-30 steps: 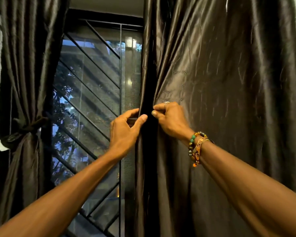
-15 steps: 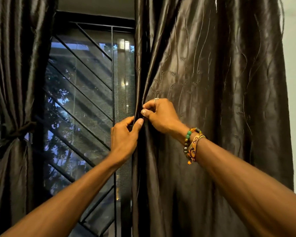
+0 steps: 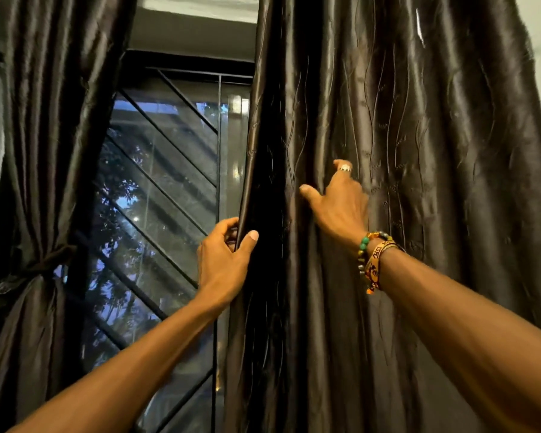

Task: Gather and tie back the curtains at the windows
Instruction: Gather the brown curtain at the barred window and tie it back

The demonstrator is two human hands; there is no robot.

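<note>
Two dark brown satin curtains flanked the barred window (image 3: 163, 189) in the head view. The left-side curtain (image 3: 44, 151) was already cinched by a dark fabric tie-back (image 3: 28, 271). The right-side curtain (image 3: 434, 151), stitched with thin wavy lines, hung loose and full over the window's right part.

I judged the step in hand to be gathering that loose panel, with tying not yet begun.

The left hand (image 3: 222, 260) was raised at arm's length and clamped on the curtain's leading edge, thumb in front and fingers behind. The right hand (image 3: 338, 207), with a silver ring (image 3: 344, 168) and a beaded bracelet (image 3: 364, 248) at the wrist, lay against the folds further in, thumb splayed. Its fingertips were lost in the cloth, so I could not tell whether it gripped or merely pressed.

The next move, in my judgement, called for sweeping the folds toward the wall and bunching them. No tie for this side was in view.
</note>
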